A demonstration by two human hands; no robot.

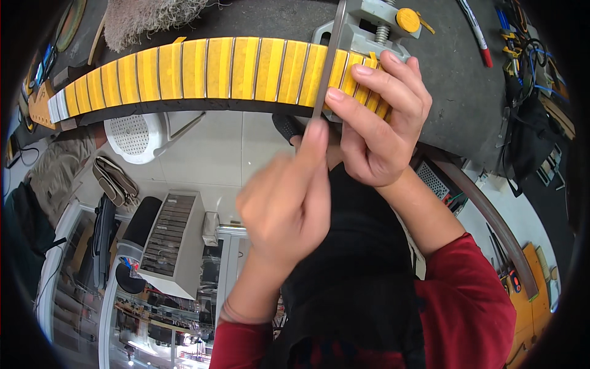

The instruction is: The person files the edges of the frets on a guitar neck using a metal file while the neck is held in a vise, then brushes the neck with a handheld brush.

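Observation:
A guitar neck (246,67) lies across the bench, its fretboard covered in yellow masking tape between the bare metal frets. My left hand (286,197), blurred by motion, is closed around the lower end of a long narrow metal file (329,67). The file lies crosswise over the frets near the neck's right end. My right hand (387,117) curls over that end with its fingertips pressing on the tape; the index fingertip is beside the file. The wooden headstock (42,109) is at the far left. Behind my right fingers stands a grey vise (362,27) with a spring.
A frayed beige cloth (147,21) and a red-capped marker (476,34) lie on the dark bench (452,86). Cables and tools (528,49) crowd its right side. Below the bench edge are a white stool (132,135) and a drawer cabinet (172,240).

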